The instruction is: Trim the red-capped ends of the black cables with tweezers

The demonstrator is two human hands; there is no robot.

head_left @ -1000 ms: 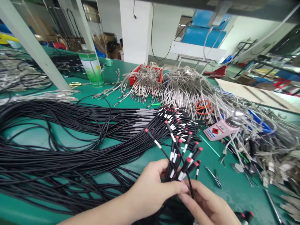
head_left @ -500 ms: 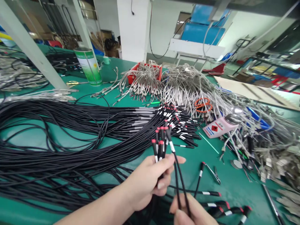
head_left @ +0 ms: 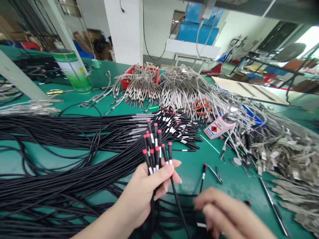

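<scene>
My left hand (head_left: 147, 187) is closed around a bunch of black cables (head_left: 159, 139). Their red-tipped ends with white bands fan upward above the thumb, and one cable trails down toward the lower right. My right hand (head_left: 224, 214), smeared by motion, hovers over the bench at lower right. Beneath its fingers a white band and a bit of red show, most of that hidden by the hand. Just beyond it lie a single red-tipped cable end (head_left: 203, 176) and a pair of metal tweezers (head_left: 214, 174).
Long black cables (head_left: 74, 176) cover the left of the green bench. Grey-white cables fill a red bin (head_left: 127, 80) and are heaped beside it. Orange-handled scissors (head_left: 202, 106), a pink bottle (head_left: 218, 127), a pen-like metal tool (head_left: 274, 205) and a green-white can (head_left: 72, 71) stand or lie around.
My right hand has let go of two cables and moved right. The cable ends in my left hand are spread wider and more of them show. The view has shifted to the right.
</scene>
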